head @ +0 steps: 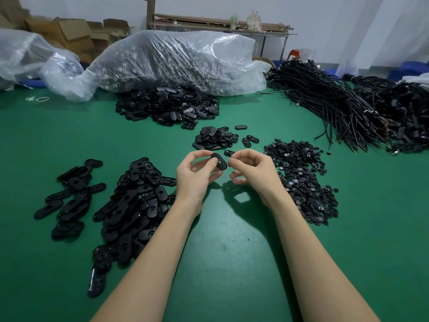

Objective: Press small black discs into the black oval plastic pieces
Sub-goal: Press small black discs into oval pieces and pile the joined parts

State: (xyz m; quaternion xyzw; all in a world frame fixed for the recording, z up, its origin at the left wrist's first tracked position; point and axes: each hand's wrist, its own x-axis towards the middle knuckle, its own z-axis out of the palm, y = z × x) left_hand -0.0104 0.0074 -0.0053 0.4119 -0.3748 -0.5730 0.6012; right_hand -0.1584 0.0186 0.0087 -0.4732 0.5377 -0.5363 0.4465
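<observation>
- Both bare forearms reach forward from the bottom edge, angling in toward each other, hands close together and raised off the green counter [232, 240].
- Left hand [195, 174]: palm turned inward, thumb and curled fingers [214, 176] pinching a black oval plastic piece [219, 161].
- Right hand [251, 169]: fingers curled, thumb and forefinger tips pressed together just beside that piece; whether they hold anything cannot be told.

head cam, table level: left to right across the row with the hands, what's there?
Scattered oval pieces → big oval-piece pile → left hand holding an oval piece → right hand → pile of small discs.
</observation>
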